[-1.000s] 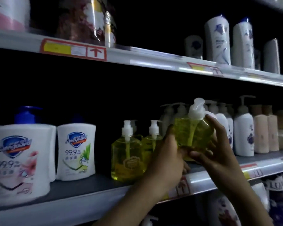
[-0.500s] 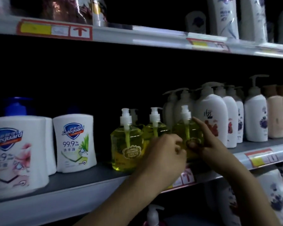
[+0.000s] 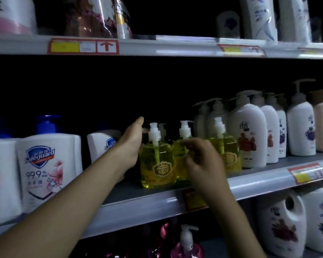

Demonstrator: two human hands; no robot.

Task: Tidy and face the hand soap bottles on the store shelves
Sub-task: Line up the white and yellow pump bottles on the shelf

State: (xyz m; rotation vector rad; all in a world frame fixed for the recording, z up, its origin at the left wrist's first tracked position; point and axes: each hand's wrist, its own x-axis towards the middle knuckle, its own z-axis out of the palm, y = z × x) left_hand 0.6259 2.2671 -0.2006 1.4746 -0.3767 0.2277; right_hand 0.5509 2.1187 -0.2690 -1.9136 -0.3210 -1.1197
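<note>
Three clear yellow hand soap bottles with white pumps stand in a row on the middle shelf [image 3: 138,207]: the left one [image 3: 158,162], the middle one [image 3: 178,151] and the right one [image 3: 227,149]. My left hand [image 3: 131,146] lies flat against the left bottle's left side, fingers stretched back into the dark shelf. My right hand [image 3: 203,162] hovers in front of the middle bottle with fingers half curled and blurred. Whether it grips that bottle is unclear. The right bottle stands free beside a white bottle.
White Safeguard bottles with blue pumps [image 3: 47,164] fill the shelf's left, one more [image 3: 103,146] behind my left wrist. Tall white pump bottles [image 3: 248,138] crowd the right. Upper shelf [image 3: 157,47] holds more bottles. Below are white jugs [image 3: 282,224] and a pink pump bottle [image 3: 186,244].
The yellow bottle held up in both hands has been set down on the shelf at the right of the row. My left hand moved to the left bottle, my right hand to the middle one.
</note>
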